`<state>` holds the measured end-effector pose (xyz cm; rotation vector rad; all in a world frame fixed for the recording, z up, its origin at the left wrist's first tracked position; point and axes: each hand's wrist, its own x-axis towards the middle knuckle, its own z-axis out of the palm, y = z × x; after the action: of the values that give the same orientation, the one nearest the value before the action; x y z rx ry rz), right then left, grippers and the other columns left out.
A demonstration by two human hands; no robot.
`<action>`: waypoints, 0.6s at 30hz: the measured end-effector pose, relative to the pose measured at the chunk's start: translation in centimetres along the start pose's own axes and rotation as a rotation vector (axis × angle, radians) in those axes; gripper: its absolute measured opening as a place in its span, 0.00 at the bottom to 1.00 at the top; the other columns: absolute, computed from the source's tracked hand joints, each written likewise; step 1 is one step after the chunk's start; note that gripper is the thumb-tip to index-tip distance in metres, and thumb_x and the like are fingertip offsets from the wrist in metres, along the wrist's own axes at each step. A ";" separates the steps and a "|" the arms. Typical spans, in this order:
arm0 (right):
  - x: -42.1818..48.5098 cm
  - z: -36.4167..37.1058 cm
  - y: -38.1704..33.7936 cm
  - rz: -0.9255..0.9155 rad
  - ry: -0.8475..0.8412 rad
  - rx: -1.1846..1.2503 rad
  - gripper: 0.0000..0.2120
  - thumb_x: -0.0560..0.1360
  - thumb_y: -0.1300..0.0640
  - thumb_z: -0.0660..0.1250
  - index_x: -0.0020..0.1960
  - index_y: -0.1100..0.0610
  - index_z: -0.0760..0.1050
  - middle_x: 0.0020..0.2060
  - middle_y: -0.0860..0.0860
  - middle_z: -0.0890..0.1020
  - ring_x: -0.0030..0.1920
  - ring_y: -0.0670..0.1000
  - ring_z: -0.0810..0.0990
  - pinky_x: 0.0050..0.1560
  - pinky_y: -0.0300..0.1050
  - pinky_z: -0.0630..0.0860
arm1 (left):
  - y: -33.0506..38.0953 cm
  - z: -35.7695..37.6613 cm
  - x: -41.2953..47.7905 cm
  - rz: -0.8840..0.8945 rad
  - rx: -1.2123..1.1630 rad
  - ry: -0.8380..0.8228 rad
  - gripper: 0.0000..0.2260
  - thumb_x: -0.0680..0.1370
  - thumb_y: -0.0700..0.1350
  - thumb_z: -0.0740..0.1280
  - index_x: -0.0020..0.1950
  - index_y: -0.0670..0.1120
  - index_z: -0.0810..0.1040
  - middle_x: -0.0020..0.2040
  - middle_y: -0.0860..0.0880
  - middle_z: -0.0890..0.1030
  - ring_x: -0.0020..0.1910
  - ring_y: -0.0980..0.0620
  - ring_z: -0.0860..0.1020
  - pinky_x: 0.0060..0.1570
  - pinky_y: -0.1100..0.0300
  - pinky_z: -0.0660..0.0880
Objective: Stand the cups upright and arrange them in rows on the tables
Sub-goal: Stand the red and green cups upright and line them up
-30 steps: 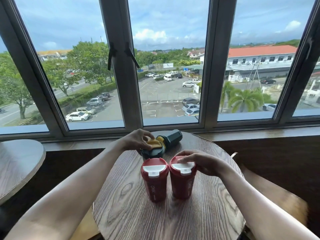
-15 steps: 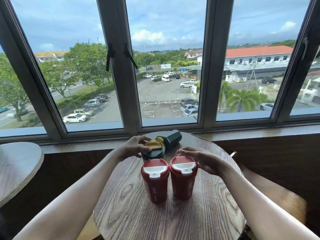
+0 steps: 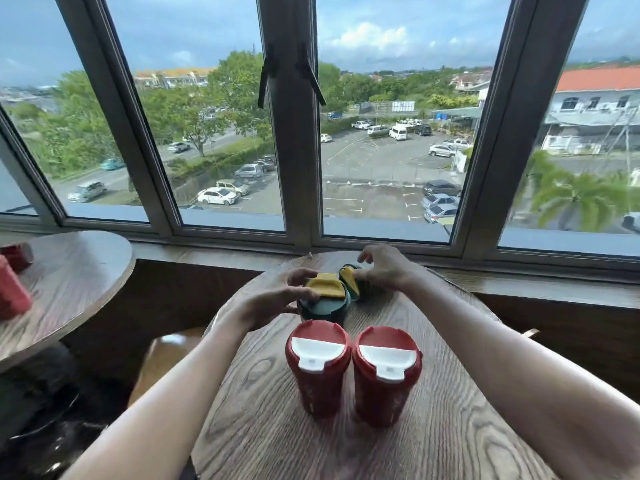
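Two red cups, the left one [image 3: 318, 372] and the right one [image 3: 386, 374], stand upright side by side on the round wooden table [image 3: 346, 452], white lid flaps facing me. Behind them a dark green cup with a yellow lid [image 3: 323, 301] stands upright, with my left hand [image 3: 273, 299] gripping its top from the left. A second green cup [image 3: 350, 281] lies on its side further back, its yellow lid turned toward me. My right hand [image 3: 384, 268] is closed over its body, hiding most of it.
A second round table [image 3: 76, 282] stands at the left with red cups [image 3: 12, 296] near its left edge. A wooden sill and large windows run directly behind both tables. A wooden chair seat [image 3: 162, 355] shows between the tables.
The nearer green cup now stands upright in my left hand. My right hand left the right red cup and reached back onto the lying green cup. The view shifted left.
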<state>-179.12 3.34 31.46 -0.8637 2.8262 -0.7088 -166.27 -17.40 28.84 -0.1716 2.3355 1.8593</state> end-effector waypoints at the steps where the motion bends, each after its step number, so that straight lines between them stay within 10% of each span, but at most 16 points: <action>1: 1.1 0.3 0.0 -0.018 -0.018 -0.074 0.25 0.70 0.44 0.71 0.61 0.58 0.76 0.62 0.58 0.78 0.62 0.58 0.76 0.62 0.53 0.73 | 0.0 0.1 -0.1 -0.004 -0.020 0.010 0.24 0.64 0.50 0.76 0.60 0.55 0.80 0.58 0.49 0.81 0.58 0.49 0.79 0.48 0.59 0.75; 7: 3.8 1.8 0.2 -0.013 -0.081 -0.393 0.33 0.66 0.38 0.73 0.62 0.58 0.73 0.63 0.57 0.72 0.62 0.62 0.75 0.54 0.55 0.75 | -0.3 0.4 -0.1 -0.023 -0.111 0.042 0.22 0.65 0.46 0.76 0.58 0.55 0.82 0.60 0.49 0.81 0.60 0.49 0.77 0.57 0.52 0.74; 18: 3.1 0.6 0.2 -0.127 0.108 -0.242 0.09 0.66 0.58 0.71 0.44 0.61 0.80 0.42 0.55 0.80 0.42 0.56 0.80 0.38 0.45 0.76 | -0.2 0.2 -0.1 0.007 -0.104 0.012 0.21 0.67 0.45 0.75 0.60 0.54 0.81 0.59 0.47 0.81 0.58 0.48 0.78 0.52 0.54 0.75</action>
<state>-181.63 1.53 30.94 -1.0804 3.0200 -0.4440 -166.17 -17.21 28.64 -0.1869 2.2511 1.9889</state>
